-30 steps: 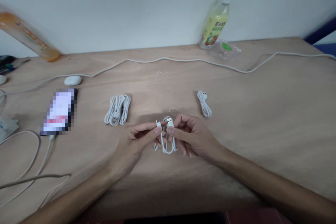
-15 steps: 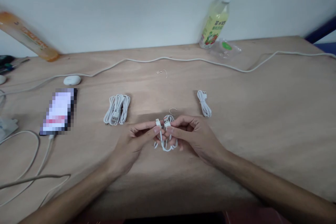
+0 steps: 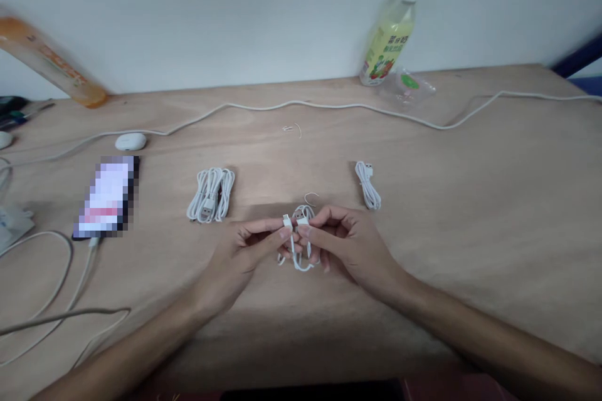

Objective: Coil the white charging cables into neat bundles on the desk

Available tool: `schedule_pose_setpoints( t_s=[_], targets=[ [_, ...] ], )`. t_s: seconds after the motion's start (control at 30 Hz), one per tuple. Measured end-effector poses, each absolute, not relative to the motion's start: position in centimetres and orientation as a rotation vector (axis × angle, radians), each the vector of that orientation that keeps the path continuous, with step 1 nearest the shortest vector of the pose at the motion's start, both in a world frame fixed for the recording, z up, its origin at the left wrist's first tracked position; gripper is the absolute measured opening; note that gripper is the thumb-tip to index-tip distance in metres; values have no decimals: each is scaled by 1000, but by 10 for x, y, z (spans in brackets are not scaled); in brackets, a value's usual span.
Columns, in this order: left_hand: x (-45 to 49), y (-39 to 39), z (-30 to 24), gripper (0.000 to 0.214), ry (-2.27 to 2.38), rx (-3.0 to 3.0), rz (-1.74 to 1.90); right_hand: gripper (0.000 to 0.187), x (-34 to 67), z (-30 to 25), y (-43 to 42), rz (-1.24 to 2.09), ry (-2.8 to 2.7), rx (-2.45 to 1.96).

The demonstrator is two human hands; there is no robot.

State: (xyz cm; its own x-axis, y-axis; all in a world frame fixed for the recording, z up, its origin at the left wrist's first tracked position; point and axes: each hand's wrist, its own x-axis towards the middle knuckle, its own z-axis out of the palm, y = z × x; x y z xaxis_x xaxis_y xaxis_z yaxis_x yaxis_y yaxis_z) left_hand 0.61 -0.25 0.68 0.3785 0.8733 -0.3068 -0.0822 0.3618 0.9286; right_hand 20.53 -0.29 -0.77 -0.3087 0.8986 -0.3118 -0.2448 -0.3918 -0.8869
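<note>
Both hands meet at the middle of the wooden tabletop, near its front edge. Between them is a short white cable, gathered into a few loose loops that hang below the fingertips and rest on or just above the wood; I cannot tell which from this angle.

Left hand: thumb and forefinger closed in a pinch on the cable just under its small plug, which points up. The other fingers are curled in.

Right hand: thumb and forefinger pinched shut on the cable beneath the USB plug, also upright. The two plugs stand side by side, almost touching. The remaining fingers fold loosely around the loops.

Just behind the plugs lies a thin twist tie. Left of the hands, well apart, lies a bundle of coiled white cables. To the right and a little further back is a single coiled cable.

Far left: a phone face up with a lead plugged into its near end, and a white earbud case behind it. A long white cord runs across the back of the tabletop. A drink bottle with yellow-green liquid stands at the wall, with a clear wrapper beside its base. An orange tube leans at the back left, blurred.
</note>
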Motion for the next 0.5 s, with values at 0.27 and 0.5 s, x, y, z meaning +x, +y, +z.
schedule_pose_setpoints(
  t_s=[0.27,0.5],
  targets=[
    [5,-3,5,18,946,983,762,37,203,-6,-2,1825,-902,-1070],
    [5,-3,4,17,941,980,765,42,203,-7,-2,1820,-915,-1086]
  ],
)
